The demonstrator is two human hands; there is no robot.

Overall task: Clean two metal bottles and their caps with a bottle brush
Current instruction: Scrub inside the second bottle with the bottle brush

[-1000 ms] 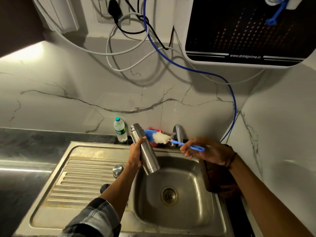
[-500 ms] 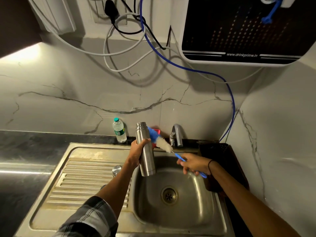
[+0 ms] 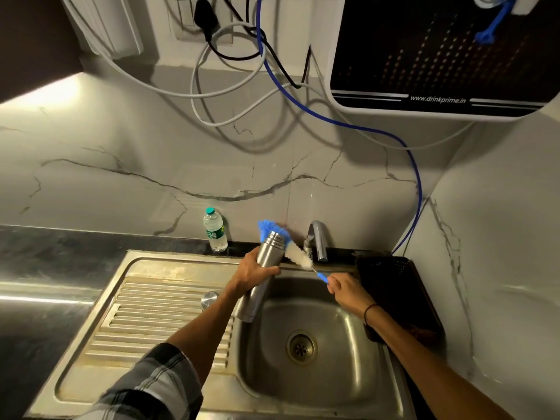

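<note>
Metal bottle (image 3: pixel 263 268) and bottle brush (image 3: pixel 298 258) held over sink (image 3: pixel 91 374).
Left to right: plastic water bottle (image 3: pixel 214 230) upright on counter behind sink; round metal cap (image 3: pixel 209 299) on draining board; left hand (image 3: pixel 254 272) wrapped round metal bottle, tilted, mouth up and away, base over basin edge; white-and-blue bristles of bottle brush touching bottle neck, just beside tap (image 3: pixel 316 239); right hand (image 3: pixel 347 291) pinching blue brush handle; dark rack (image 3: pixel 400 286) at right of basin.

I see steel bottle (image 3: pixel 263 274) uncapped, tilted over basin; bottle brush (image 3: pixel 298 258) bristles against its neck.
</note>
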